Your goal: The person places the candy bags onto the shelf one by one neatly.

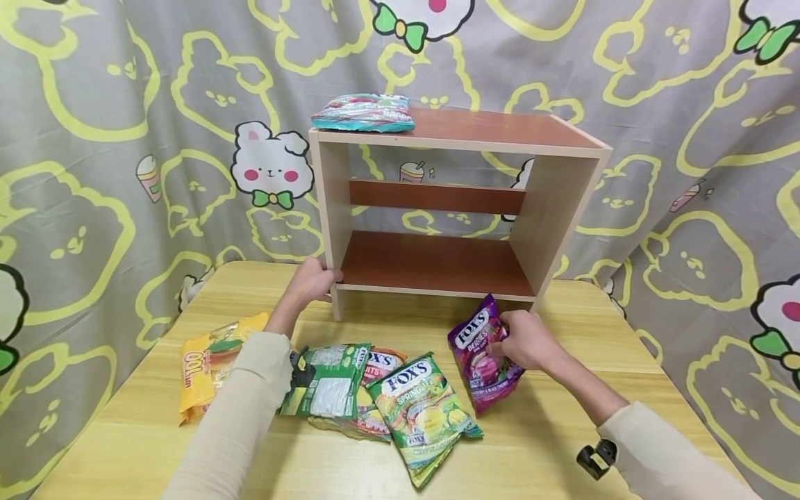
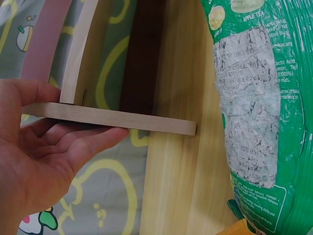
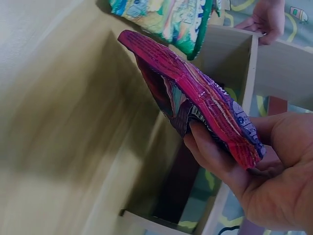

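My right hand grips a purple Fox's Berries candy bag by its right side, below the front right of a small wooden shelf. In the right wrist view the thumb and fingers pinch this bag, its edge turned to the camera. My left hand holds the shelf's left side panel near its lower front, thumb on one face and fingers on the other. Between the hands lie a green Fox's bag, a red Fox's bag partly covered, and a green bag back side up.
A teal and pink candy bag lies on the shelf's top left. Yellow packaging sits at the left of the wooden table, partly behind my left arm. A patterned curtain hangs around the table's back and sides.
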Demonstrator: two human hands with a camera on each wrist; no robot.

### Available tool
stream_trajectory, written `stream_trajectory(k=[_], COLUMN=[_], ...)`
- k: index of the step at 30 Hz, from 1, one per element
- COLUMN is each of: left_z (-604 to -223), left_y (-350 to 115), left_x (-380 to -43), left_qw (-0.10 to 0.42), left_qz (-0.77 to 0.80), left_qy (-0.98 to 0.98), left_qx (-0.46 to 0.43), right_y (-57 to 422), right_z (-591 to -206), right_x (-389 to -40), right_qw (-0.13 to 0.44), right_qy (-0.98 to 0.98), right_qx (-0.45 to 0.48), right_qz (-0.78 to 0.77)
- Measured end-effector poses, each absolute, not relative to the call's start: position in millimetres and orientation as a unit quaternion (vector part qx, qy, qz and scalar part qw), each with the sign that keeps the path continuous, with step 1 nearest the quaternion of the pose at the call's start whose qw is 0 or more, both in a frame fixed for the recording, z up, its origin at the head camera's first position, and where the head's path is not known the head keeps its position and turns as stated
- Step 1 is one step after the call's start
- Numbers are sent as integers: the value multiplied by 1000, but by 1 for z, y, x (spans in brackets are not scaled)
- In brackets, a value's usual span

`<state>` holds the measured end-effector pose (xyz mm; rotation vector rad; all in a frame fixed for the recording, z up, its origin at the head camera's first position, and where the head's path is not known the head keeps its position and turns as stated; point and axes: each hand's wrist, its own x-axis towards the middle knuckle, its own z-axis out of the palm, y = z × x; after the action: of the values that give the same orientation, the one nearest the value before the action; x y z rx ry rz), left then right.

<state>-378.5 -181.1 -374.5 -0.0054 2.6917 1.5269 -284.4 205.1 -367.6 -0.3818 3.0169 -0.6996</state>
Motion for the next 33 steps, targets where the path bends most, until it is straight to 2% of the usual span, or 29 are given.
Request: stream_trajectory(k=[19,33], left_z=[-376,-376], left_y=[-181,-184], left_x=[-380,-381], left_qw=[23,30], left_qz=[499,497], left_qy=[866,867], left_qx=[0,2], right_y=[196,177], right_z=[-307,-245], right_x=[-280,-287], right_qw=[-17,-24], right_qy=[967,976], right_qx=[-157,-149], right_qz=[-198,-158])
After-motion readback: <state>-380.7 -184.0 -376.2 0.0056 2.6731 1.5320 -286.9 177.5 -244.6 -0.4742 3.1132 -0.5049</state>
